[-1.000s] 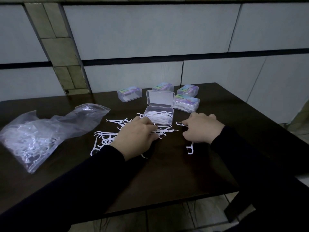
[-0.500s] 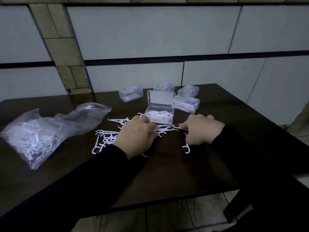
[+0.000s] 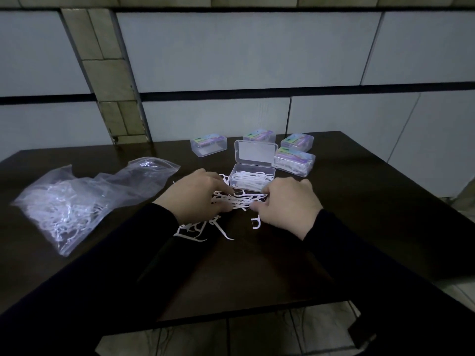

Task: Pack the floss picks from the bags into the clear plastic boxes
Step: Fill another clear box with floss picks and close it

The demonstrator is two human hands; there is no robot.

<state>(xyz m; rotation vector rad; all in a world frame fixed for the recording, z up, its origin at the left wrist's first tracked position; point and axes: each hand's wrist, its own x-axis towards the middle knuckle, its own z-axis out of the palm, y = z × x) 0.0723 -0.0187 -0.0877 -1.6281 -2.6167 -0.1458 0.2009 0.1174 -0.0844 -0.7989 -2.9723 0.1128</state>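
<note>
An open clear plastic box (image 3: 252,179) sits mid-table with its lid up and white floss picks inside. Just in front of it, my left hand (image 3: 196,195) and my right hand (image 3: 288,201) press from both sides on a bunch of white floss picks (image 3: 235,200) held between their fingers. More loose floss picks (image 3: 195,231) lie on the table under my left wrist, and one single pick (image 3: 255,223) lies by my right hand. A clear plastic bag (image 3: 74,201) with many picks lies at the left.
Several closed clear boxes with colourful labels stand behind the open one: one at back left (image 3: 208,145), others at back right (image 3: 295,161). The dark wooden table (image 3: 359,214) ends close to a tiled wall behind and drops off at the right and front.
My hands have come together, gathering the scattered picks into one bunch between them. The spread of picks left of my left hand has been pulled in toward the middle.
</note>
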